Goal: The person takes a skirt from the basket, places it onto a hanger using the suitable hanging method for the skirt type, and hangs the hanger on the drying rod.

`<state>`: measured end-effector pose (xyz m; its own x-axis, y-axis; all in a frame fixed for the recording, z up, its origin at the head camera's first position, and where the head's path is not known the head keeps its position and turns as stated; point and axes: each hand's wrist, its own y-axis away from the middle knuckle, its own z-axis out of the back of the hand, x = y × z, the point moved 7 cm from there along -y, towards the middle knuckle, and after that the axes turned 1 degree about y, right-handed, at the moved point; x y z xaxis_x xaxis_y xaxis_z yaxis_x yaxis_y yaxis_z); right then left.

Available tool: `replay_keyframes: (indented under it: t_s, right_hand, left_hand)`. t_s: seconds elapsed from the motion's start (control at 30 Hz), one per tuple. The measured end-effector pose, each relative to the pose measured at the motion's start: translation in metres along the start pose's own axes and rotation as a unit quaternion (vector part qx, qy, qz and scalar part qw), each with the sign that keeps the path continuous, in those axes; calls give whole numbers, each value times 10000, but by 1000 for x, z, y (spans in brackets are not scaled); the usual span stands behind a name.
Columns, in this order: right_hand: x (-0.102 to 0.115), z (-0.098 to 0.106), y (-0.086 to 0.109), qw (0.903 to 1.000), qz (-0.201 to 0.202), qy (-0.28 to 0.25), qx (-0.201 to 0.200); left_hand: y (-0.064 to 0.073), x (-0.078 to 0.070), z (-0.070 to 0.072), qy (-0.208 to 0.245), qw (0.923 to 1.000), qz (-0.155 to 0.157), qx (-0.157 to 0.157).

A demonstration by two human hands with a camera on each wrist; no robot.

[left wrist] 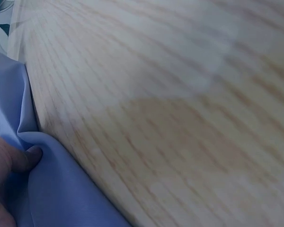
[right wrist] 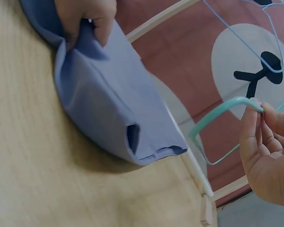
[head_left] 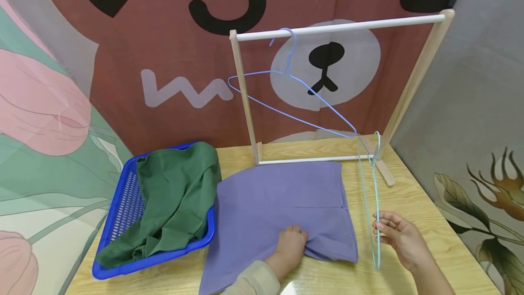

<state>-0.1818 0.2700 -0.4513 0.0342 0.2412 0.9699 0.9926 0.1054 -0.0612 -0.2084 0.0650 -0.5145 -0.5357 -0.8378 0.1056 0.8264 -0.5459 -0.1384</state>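
Note:
A purple garment (head_left: 282, 195) lies flat on the table, its near edge bunched up. My left hand (head_left: 288, 247) rests over that edge; in the right wrist view its fingers and thumb (right wrist: 102, 30) pinch a fold of the cloth. In the left wrist view the thumb (left wrist: 32, 158) presses on the fabric. To the right, my right hand (head_left: 403, 238) pinches a teal clothes hanger (head_left: 377, 195) by one side between thumb and fingers, and the hanger stands on end above the table. Open folds show at the garment's right end (right wrist: 156, 153).
Behind the garment stands a wooden rack (head_left: 247, 104) with a white top bar (head_left: 348, 26); a blue hanger (head_left: 303, 119) hangs from the bar. On the left, a blue basket (head_left: 123, 204) holds a green garment (head_left: 176, 199). Printed curtains (head_left: 172, 122) enclose the wooden table (head_left: 425, 204).

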Motion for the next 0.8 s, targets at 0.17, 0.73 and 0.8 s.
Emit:
replay_keyframes:
  t_s: [0.17,0.73,0.8]
  right_hand:
    - [-11,2,5,9997,-212,126,-92]
    - [-29,7,13,9927,-424,893,-697]
    - [-31,8,15,9920,-430,943,-720]
  left_hand:
    - [0,-1,0,-113,9996,57,-247]
    - [-3,11,-1,467,9964,132,-699]
    - [-2,15,1,777,9931,199,-852]
